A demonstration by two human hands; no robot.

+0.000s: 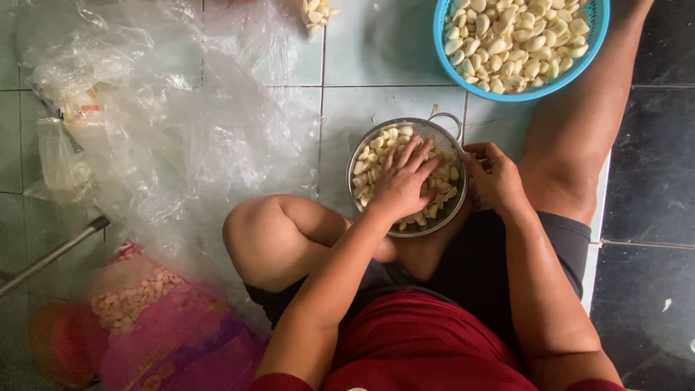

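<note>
A metal strainer (362,156) full of peeled garlic cloves (369,174) is set on the tiled floor (384,51), between the bent legs. The left hand (400,181) is laid flat in the cloves with its fingers spread wide; no clove seems to be gripped. The strainer's rim is held by the right hand (494,177), with the fingers curled. It looks like the cloves are being stirred or sorted. A steady hold on the rim is needed next. A blue basket (595,43) with more cloves is placed nearby.

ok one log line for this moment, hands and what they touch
left hand: spread on garlic cloves in metal strainer | right hand: gripping strainer rim | blue basket: peeled cloves, beyond
</note>
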